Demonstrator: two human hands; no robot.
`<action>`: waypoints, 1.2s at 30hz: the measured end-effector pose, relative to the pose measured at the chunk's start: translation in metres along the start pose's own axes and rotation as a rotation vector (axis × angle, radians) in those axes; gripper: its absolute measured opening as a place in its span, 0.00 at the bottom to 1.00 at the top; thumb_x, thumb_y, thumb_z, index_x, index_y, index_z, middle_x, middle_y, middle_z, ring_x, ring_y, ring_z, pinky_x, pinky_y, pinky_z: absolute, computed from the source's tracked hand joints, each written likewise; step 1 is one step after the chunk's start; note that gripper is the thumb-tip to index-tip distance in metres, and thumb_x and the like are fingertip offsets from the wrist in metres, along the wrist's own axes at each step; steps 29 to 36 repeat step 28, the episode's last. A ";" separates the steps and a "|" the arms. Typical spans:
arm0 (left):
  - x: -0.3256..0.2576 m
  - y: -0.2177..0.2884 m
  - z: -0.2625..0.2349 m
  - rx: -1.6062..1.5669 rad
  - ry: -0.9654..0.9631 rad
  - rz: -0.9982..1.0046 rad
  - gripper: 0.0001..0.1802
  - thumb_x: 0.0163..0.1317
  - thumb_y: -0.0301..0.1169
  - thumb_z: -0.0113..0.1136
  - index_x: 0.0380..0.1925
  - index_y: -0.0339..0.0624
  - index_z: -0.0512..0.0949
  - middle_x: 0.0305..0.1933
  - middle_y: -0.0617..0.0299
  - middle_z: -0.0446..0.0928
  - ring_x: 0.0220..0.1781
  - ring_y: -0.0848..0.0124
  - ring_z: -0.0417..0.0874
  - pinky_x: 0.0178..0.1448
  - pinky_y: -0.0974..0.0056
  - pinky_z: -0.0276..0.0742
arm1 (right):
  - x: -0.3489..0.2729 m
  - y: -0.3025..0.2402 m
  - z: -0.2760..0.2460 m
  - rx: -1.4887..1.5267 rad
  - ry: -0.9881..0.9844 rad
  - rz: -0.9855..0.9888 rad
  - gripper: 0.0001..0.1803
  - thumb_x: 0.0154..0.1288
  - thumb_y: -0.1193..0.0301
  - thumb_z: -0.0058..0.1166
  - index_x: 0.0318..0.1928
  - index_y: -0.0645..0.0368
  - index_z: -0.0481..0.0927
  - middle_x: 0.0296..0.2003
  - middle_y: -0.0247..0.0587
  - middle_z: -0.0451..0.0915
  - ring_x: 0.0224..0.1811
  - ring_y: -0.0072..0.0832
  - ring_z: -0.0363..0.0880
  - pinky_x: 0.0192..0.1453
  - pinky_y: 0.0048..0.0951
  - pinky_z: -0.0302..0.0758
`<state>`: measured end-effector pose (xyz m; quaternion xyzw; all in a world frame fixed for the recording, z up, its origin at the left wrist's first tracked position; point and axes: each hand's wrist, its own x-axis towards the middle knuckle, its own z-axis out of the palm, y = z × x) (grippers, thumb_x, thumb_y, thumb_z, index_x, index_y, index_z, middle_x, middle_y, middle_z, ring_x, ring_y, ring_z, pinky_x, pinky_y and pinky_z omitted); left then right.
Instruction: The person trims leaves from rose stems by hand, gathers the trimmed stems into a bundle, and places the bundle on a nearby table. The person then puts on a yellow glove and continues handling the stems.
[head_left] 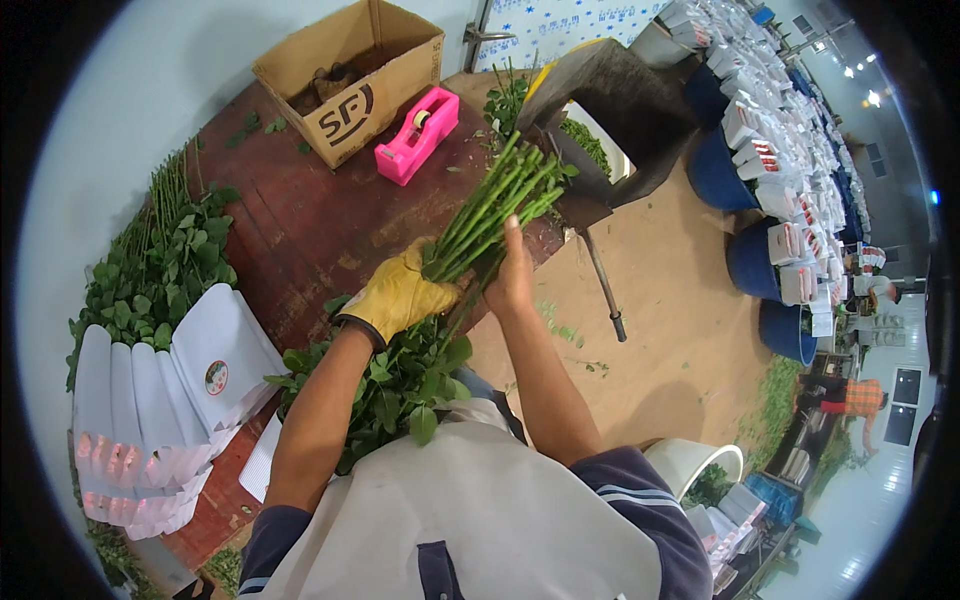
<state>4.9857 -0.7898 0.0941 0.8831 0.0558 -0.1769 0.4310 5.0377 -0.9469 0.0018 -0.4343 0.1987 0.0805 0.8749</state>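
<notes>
A bunch of green stems (pixel 497 210) slants away from me, cut ends pointing up and to the right. My left hand (pixel 400 292), in a yellow work glove, is closed round the middle of the bunch. On its right side, my bare right hand (pixel 513 275) grips the same stems, thumb upright along them and fingers mostly hidden behind. Leafy foliage (pixel 395 390) of the bunch hangs down between my forearms, against my pale apron. The flower heads, if any, are out of sight.
The reddish table holds a cardboard box (pixel 345 125), a pink tape dispenser (pixel 418 135), piled leafy stems (pixel 160 270) and white-wrapped bunches (pixel 225 350). A dark bin-like machine with a lever handle (pixel 603 285) stands ahead right. Blue buckets (pixel 755 258) line the right; a person (pixel 860 397) stands beyond.
</notes>
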 end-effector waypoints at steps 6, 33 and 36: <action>-0.018 0.018 -0.004 0.091 -0.101 0.120 0.41 0.45 0.54 0.69 0.51 0.33 0.71 0.47 0.40 0.78 0.51 0.45 0.78 0.53 0.53 0.74 | 0.008 -0.034 0.000 0.030 -0.213 0.120 0.25 0.63 0.54 0.56 0.49 0.63 0.73 0.41 0.48 0.79 0.40 0.38 0.81 0.43 0.41 0.81; -0.113 -0.177 -0.077 1.153 -0.118 -0.261 0.12 0.58 0.38 0.56 0.41 0.56 0.82 0.39 0.66 0.81 0.48 0.65 0.78 0.65 0.48 0.57 | 0.020 -0.035 -0.033 0.023 -0.207 0.146 0.15 0.65 0.58 0.53 0.42 0.55 0.75 0.33 0.38 0.76 0.39 0.33 0.77 0.50 0.46 0.77; -0.113 -0.177 -0.077 1.153 -0.118 -0.261 0.12 0.58 0.38 0.56 0.41 0.56 0.82 0.39 0.66 0.81 0.48 0.65 0.78 0.65 0.48 0.57 | 0.020 -0.035 -0.033 0.023 -0.207 0.146 0.15 0.65 0.58 0.53 0.42 0.55 0.75 0.33 0.38 0.76 0.39 0.33 0.77 0.50 0.46 0.77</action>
